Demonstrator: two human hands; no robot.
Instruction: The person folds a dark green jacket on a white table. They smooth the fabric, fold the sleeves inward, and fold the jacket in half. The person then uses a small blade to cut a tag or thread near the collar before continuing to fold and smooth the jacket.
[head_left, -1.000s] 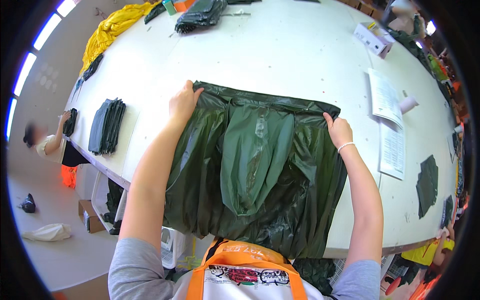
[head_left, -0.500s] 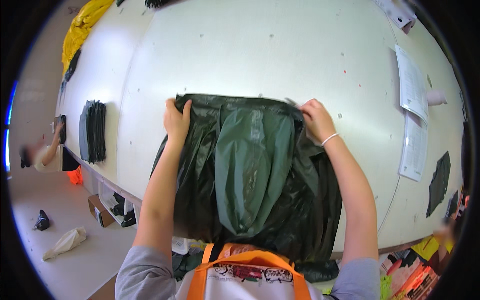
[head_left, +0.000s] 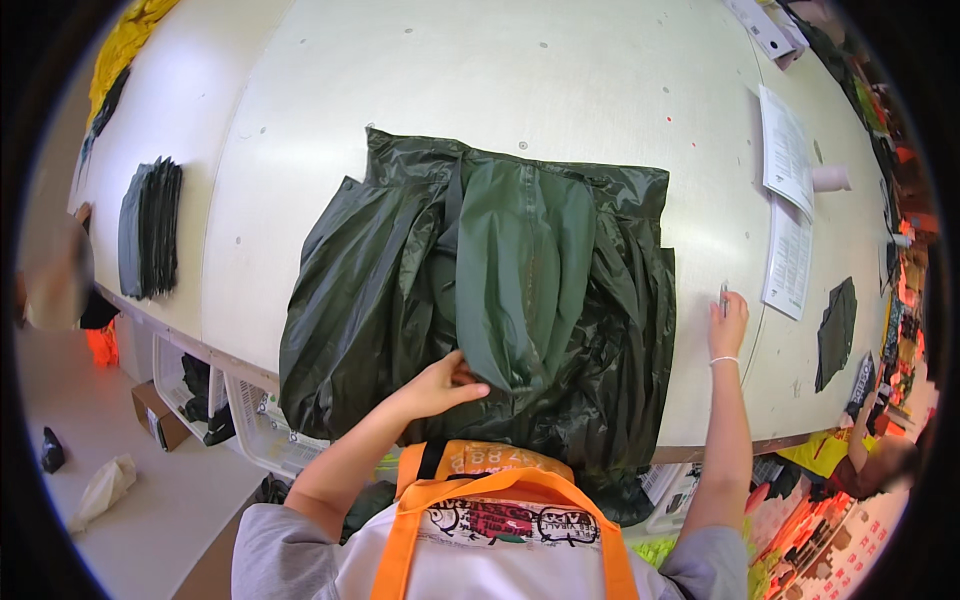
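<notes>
A dark green waterproof garment (head_left: 350, 270) lies spread and creased on the table in front of me, its upper edge turned away from me. In its middle rests a lighter green hood (head_left: 520, 260), narrowing toward my body. My left hand (head_left: 440, 387) is at the hood's lower end, fingers loosely bent and apart, touching the fabric without a visible grip. Off to the right, my right hand (head_left: 729, 318) is low over the bare tabletop, its fingers closed around a small slim metal tool (head_left: 724, 291). Its exact kind is too small to make out.
A stack of folded dark pieces (head_left: 150, 230) stands at the left. Printed sheets (head_left: 788, 245), a pale roll (head_left: 831, 178) and dark fabric pieces (head_left: 836, 335) lie right. White crates (head_left: 262, 420) sit below the table edge. Other people are at both sides.
Both hands have let go of the garment's upper edge, which now lies on the table. My left hand has come down to the hood's tip; my right has moved out to the right.
</notes>
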